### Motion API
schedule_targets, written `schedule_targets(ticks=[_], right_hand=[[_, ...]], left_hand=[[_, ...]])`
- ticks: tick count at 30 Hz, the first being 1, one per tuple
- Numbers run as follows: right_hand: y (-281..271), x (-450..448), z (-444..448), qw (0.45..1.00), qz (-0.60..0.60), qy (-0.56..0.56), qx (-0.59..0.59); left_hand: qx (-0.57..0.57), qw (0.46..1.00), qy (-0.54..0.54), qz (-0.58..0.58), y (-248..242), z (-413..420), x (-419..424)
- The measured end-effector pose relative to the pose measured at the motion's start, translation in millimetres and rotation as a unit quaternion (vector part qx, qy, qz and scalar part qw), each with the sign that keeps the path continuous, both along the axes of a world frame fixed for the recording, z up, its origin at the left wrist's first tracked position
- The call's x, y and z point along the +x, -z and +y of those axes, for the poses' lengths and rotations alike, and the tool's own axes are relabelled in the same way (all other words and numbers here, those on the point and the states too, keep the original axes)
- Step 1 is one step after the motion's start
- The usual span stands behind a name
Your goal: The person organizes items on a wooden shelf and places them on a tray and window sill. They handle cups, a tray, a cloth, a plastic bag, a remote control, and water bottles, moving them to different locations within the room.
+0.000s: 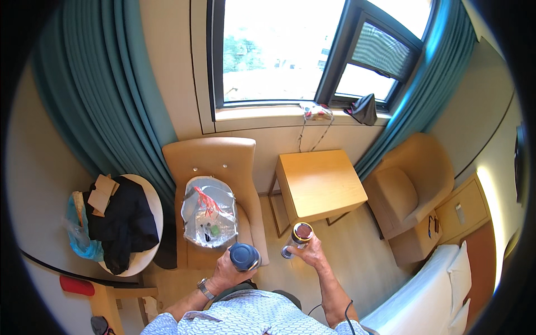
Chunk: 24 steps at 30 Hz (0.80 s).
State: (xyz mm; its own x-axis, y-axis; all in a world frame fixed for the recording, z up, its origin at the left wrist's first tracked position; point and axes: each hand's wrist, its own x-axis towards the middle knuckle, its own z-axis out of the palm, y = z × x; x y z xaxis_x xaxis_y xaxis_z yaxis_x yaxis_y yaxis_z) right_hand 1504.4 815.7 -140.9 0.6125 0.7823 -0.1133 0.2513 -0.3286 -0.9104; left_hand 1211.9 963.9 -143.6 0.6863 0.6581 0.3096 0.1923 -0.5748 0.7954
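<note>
My left hand (225,270) is closed around a bottle with a dark blue lid (244,256), held just in front of my body. To the right, my right hand (310,250) grips a clear bottle (294,240) that has a brown top with a yellow ring; it tilts, its base towards the lower left. Beyond my left hand, an open silver foil-lined bag (209,226) sits on the seat of a tan chair (213,155). Red strings and a small green thing lie in the bag.
A small wooden table (320,180) stands below the window. On the left, a round white table (153,209) bears dark cloth, a cardboard piece and a blue plastic bag. An armchair (398,192) and a bed (418,289) are on the right.
</note>
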Motion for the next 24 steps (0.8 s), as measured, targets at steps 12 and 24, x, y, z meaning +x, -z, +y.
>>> schedule_targets(ticks=[12,24], right_hand=[[-84,128,234,0.988,-0.073,-0.133,0.026],[-151,271,488,0.972,-0.096,-0.205,0.062]], left_hand=[[0.055,0.989,-0.132,-0.046,-118,184,107],[0.027,0.958,-0.284,-0.028,-141,409,292]])
